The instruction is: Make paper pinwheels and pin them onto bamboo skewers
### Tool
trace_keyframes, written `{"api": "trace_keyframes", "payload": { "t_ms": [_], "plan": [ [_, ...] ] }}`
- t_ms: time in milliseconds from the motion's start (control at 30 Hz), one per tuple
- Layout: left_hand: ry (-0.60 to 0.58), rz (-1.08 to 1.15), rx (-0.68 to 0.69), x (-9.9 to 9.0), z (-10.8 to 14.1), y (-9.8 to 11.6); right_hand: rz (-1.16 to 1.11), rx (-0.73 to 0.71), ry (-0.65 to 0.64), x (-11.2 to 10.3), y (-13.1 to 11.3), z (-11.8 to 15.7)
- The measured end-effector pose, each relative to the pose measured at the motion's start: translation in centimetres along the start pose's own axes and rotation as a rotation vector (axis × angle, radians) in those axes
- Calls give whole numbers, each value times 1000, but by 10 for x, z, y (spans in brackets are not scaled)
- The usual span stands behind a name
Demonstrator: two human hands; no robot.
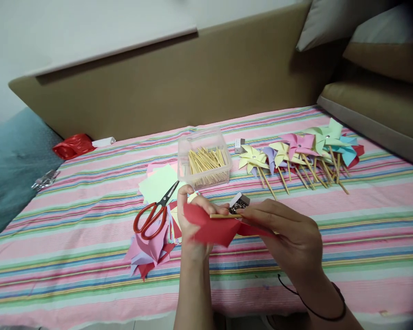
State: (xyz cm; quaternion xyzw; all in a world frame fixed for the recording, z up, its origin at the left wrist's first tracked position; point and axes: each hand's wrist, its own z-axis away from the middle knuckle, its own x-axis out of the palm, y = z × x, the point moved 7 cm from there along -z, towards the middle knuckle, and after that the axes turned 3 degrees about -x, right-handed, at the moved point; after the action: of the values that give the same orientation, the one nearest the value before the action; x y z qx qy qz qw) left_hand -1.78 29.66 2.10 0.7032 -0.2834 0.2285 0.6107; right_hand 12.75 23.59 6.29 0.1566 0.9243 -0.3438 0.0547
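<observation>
My left hand point(192, 224) is closed on a red paper pinwheel point(216, 229), its fingers behind and above the paper. A short wooden stick point(223, 216) lies along the top of the red paper, between both hands. The fingers of my right hand point(289, 229) are pressed together around the stick's right end and the paper beside it. Just behind my fingertips stands a small open box point(240, 200) of dark metal pins. Red-handled scissors point(154, 213) rest left of my left hand, on paper sheets.
A clear plastic box point(204, 183) holds wooden sticks. Pale paper squares point(158, 183) lie left of it, cut purple and red papers point(147, 252) nearer. Finished pinwheels point(299, 146) lie at right. A red bag point(74, 145) is far left on the striped cloth point(89, 211).
</observation>
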Motion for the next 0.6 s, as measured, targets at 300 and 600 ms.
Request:
{"api": "trace_keyframes", "payload": {
  "t_ms": [300,600],
  "plan": [
    [-6,-41,20,-2,4,-2,11,-17,-2,0,-5,-4],
    [91,-52,63,-3,4,0,41,-14,23,2,-6,-3]
  ]
}}
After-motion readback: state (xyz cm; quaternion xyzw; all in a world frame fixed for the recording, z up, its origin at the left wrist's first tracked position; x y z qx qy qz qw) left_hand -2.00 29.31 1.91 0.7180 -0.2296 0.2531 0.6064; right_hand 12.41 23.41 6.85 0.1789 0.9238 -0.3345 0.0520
